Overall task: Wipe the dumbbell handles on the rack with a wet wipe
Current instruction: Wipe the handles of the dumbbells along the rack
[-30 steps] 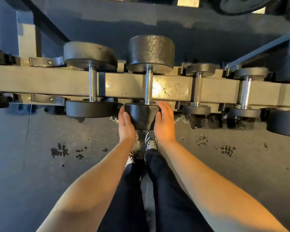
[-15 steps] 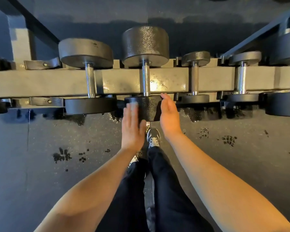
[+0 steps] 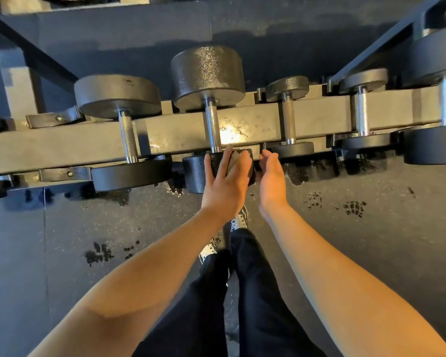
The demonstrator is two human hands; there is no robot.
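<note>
Left hand: my left hand (image 3: 225, 180) lies with straight, spread fingers flat on the near black round iron head (image 3: 196, 173) of the middle dumbbell, at the centre of the frame; it grips nothing.
Right hand: my right hand (image 3: 271, 176) hangs just beside that head on its right, fingers loose and apart, holding nothing that I can see.
Wet wipe: I see no wipe in either hand; if one lies under the left palm, it is hidden.
Task's thing: the knurled steel dumbbell handle (image 3: 213, 128) stands just above the left fingertips, crossing the grey painted steel rack beam (image 3: 317, 122) toward the large far head.
Step in hand: I judge I am steadying the dumbbell before reaching its handle.
Doing it well: keep the near head pressed so it cannot roll, wrap the wipe fully round the knurling, and run it end to end.
Outward: more dumbbells sit left and right along the beam; the dark rubber floor (image 3: 62, 228) below shows wet marks.
</note>
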